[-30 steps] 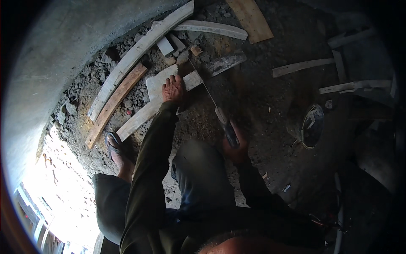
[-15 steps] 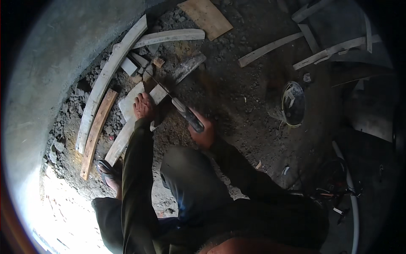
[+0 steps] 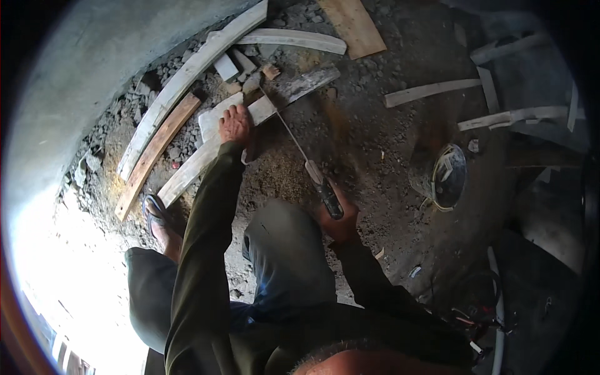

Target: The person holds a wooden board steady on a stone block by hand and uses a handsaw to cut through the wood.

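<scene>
My left hand (image 3: pixel 234 124) is closed over the edge of a long weathered board (image 3: pixel 187 172), beside a pale flat piece (image 3: pixel 209 120) lying under it. The board slants up to the right, and its far end is darker. A hand saw's thin blade (image 3: pixel 290 134) crosses the board just right of my left hand. My right hand (image 3: pixel 342 219) is wrapped round the saw's grey and black handle (image 3: pixel 328 197), low and to the right, above the bare ground near my bent knee (image 3: pixel 281 250).
Pale curved boards (image 3: pixel 181 78), a brown strip (image 3: pixel 156 156) and rubble lie along a concrete wall (image 3: pixel 75 75). A plywood piece (image 3: pixel 353 28) is at the top. A bucket (image 3: pixel 447 178) stands at the right near more boards (image 3: pixel 431 90). My sandalled foot (image 3: pixel 162 228) is beside the board's near end.
My right hand and the saw moved forward half a second ago and are now drawn back down and to the right. My left hand stays on the board. The whole view has also shifted.
</scene>
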Available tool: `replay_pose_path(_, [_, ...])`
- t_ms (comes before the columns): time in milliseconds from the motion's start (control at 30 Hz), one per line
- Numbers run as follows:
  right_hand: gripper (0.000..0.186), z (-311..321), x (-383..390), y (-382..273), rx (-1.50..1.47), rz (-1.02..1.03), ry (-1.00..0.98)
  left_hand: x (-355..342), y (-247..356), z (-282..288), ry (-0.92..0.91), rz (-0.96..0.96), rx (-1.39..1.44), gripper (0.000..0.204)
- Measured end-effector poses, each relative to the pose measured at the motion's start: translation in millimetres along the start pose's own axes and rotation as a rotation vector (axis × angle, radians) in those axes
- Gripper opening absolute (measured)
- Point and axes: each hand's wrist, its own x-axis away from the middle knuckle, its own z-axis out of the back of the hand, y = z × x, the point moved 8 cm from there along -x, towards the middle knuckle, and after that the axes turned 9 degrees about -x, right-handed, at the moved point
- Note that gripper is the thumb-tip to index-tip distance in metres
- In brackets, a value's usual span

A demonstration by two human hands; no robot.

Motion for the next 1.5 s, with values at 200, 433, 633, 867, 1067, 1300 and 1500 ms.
replay_pose_path(200, [0.048,9.9,1.5,-13.1,0.01,0.015,-0.017,10.1,3.9,-2.0,0.085,-0.028,-0.023,0.025])
replay_pose_path(433, [0.047,11.9,8.7,-24.0,0.043,0.045,-0.014,10.0,9.8,2.3,0.099,-0.057,0.001,0.024])
replay_pose_path(633, [0.045,10.6,13.7,-20.9,0.005,-0.144,0.015,21.0,11.5,-4.9,0.065,-0.037,-0.004,0.019])
replay_pose_path(867, [0.042,14.5,11.0,-27.7,-0.073,-0.056,0.049,18.1,12.5,1.0,0.041,-0.053,-0.005,0.016])
replay_pose_path(1067, [0.04,-1.2,-11.7,-32.2,-0.073,0.017,0.063,20.0,13.5,2.9,0.025,-0.044,0.021,0.015])
replay_pose_path(1300, [0.046,-19.7,-32.4,-15.8,-0.141,-0.017,0.058,18.2,12.4,4.8,0.037,-0.032,0.008,0.016])
replay_pose_path(1500, [0.048,-32.4,-40.6,-7.9,-0.2,-0.012,0.047,16.9,13.2,3.8,0.04,-0.033,0.004,0.017])
